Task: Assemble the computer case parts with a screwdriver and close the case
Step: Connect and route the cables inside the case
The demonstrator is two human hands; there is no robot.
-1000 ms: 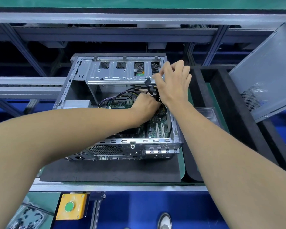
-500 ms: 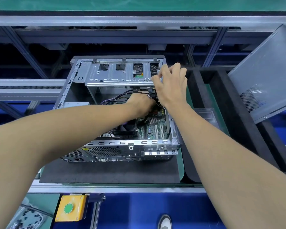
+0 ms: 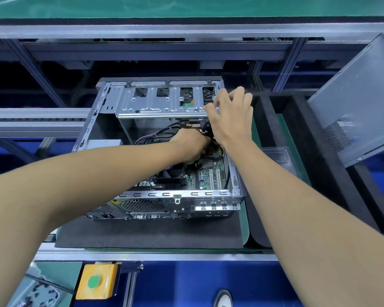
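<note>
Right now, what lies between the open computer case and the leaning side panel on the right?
In the head view, black foam trays and a clear plastic container lie between the computer case and side panel.

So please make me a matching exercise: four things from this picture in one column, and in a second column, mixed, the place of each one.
Things:
1. side panel
2. yellow button box
3. black foam mat
4. drive cage

Places:
A. under the computer case
B. at the far end of the open case, by the right hand
C. leaning at the far right, apart from the case
D. below the bench edge, near left

Pairs: 1-C, 2-D, 3-A, 4-B
</note>
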